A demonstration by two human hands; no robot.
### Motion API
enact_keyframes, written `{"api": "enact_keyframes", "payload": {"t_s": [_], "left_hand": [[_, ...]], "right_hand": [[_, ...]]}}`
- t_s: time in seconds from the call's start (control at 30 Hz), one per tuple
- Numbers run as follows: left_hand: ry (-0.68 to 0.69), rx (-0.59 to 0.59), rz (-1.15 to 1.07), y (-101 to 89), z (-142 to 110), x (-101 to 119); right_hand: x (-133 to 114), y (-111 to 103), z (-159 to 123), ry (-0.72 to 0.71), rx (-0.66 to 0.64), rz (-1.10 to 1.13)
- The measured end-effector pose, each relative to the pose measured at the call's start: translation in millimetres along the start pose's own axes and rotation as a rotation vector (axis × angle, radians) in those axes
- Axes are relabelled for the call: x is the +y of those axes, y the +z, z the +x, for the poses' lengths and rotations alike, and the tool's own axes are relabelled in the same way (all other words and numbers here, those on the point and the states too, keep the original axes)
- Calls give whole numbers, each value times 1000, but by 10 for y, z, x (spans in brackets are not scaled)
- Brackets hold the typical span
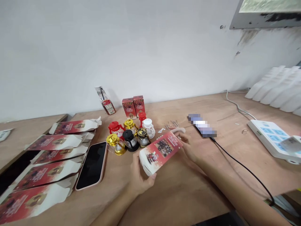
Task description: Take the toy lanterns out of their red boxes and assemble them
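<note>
A red and white printed cardboard box (pixel 162 150) is held tilted above the wooden table, between both hands. My left hand (pixel 140 177) grips its near white end, thumb at the lower corner. My right hand (pixel 185 145) is wrapped round the far end, where a pale flap sticks out; some of its fingers are hidden behind the box. Just left of the box stand several small lanterns: a black lantern (pixel 130 141), a white lantern (pixel 148 127), a gold lantern (pixel 116 145) and red ones among them.
Several flat red cartons (pixel 56 142) lie along the left. A black-screened phone (pixel 92 165) rests beside them. Two closed red boxes (pixel 129 108) and a bottle (pixel 107 103) stand near the wall. At right are a cabled phone (pixel 202 125), a power strip (pixel 270 138) and white stacked pieces (pixel 277 89).
</note>
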State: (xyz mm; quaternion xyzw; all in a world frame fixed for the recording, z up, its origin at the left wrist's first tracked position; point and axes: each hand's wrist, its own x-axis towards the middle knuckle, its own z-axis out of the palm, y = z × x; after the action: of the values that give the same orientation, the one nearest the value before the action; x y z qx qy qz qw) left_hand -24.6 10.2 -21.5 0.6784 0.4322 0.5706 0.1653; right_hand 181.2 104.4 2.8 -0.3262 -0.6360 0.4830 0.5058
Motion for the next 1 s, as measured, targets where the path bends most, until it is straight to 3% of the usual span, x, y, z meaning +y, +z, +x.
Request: {"api": "enact_keyframes", "payload": {"t_s": [0.13,0.27,0.4,0.6,1.0], "left_hand": [[141,8,65,-33,24,-7],[164,11,63,-43,46,-4],[174,19,56,-46,51,9],[158,44,62,-52,38,-21],[250,-18,-54,4,24,-103]], "right_hand": [[-50,-12,8,66,-132,145],[-24,-9,4,153,-224,232],[-67,20,-9,179,-187,209],[-219,38,-14,127,-145,-2],[-101,48,3,229,-120,151]]}}
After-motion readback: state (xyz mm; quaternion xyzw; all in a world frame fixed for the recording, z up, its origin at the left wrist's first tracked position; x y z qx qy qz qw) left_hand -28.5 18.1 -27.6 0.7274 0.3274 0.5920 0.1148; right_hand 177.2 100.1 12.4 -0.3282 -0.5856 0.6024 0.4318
